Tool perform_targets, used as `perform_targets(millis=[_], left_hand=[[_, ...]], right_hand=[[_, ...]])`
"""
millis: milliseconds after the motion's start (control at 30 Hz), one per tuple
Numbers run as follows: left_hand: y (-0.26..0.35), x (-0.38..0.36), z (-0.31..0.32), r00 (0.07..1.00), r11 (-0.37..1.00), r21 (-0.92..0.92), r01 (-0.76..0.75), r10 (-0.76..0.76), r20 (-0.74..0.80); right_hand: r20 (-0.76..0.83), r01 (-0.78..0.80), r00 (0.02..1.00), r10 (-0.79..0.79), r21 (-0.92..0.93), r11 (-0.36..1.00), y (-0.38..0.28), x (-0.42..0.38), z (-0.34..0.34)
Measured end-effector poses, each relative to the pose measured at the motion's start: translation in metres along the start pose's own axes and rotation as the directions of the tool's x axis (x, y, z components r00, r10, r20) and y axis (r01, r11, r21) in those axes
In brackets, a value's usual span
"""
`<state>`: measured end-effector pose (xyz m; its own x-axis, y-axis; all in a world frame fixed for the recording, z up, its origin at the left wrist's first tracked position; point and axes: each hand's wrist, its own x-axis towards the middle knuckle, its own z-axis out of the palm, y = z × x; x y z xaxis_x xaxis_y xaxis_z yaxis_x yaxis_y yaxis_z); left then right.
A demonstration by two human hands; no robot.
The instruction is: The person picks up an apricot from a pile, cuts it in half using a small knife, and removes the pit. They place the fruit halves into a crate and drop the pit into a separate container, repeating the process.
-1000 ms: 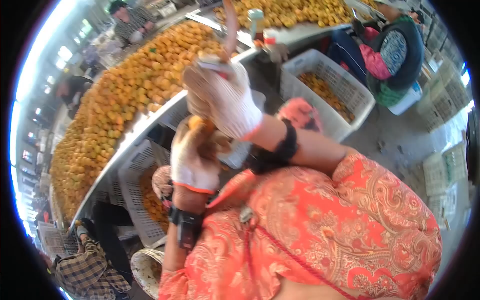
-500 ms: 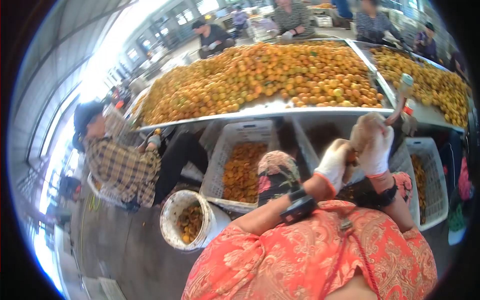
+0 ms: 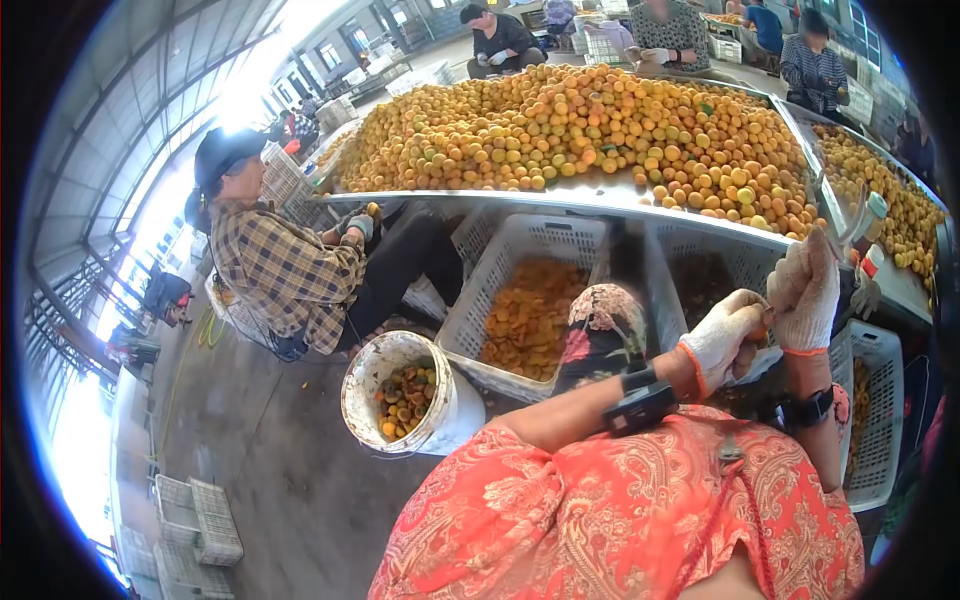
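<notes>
My left hand (image 3: 732, 335), in a white glove with an orange cuff, is closed around an apricot (image 3: 767, 318); only a small orange part of the fruit shows between the hands. Right beside it is my right hand (image 3: 806, 295), gloved the same way and raised a little higher. Its fingers are curled together, and I cannot tell what they hold. Both hands are over my lap, in front of the metal table edge (image 3: 570, 203). A large heap of apricots (image 3: 590, 125) covers the tabletop beyond them.
Below the table stands a crate (image 3: 465, 335) of orange fruit pieces, beside a white bucket (image 3: 455, 410) of fruit scraps. Another crate (image 3: 880, 440) is at right. A person in a plaid shirt (image 3: 285, 265) sits at left. A green-capped bottle (image 3: 874, 215) stands near the table's right edge.
The view has swung left, so the table, bucket and seated person appear farther right. My hands stay close together, with the left hand still around the fruit.
</notes>
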<state>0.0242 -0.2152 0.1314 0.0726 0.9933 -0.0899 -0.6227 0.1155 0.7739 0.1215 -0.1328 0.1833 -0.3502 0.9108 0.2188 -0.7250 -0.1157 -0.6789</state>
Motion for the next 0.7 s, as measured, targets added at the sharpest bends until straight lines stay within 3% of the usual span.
perform_targets(millis=[433,533,567,633,700], left_hand=[[0.021,-0.019,0.007,0.997,0.990,0.143,0.003,-0.013,0.070],[0.036,-0.027,0.005,0.999,0.989,0.147,-0.017,0.022,-0.033],[0.039,-0.026,0.001,0.997,0.990,0.137,-0.033,0.042,-0.063],[0.049,-0.034,0.002,0.998,0.988,0.141,-0.055,0.059,-0.025],[0.057,-0.041,0.003,0.997,0.985,0.155,-0.073,0.068,0.042]], right_hand=[[-0.006,-0.133,0.991,0.133,0.044,0.990,-0.012,-0.004,0.010],[0.142,0.163,0.982,-0.121,-0.337,0.927,-0.032,-0.013,0.011],[0.159,0.154,0.984,-0.085,-0.502,0.851,-0.046,-0.026,0.015],[0.320,0.337,0.936,-0.144,-0.703,0.627,-0.037,-0.020,-0.004],[0.442,0.340,0.891,0.106,-0.803,0.489,-0.032,-0.033,0.001]])
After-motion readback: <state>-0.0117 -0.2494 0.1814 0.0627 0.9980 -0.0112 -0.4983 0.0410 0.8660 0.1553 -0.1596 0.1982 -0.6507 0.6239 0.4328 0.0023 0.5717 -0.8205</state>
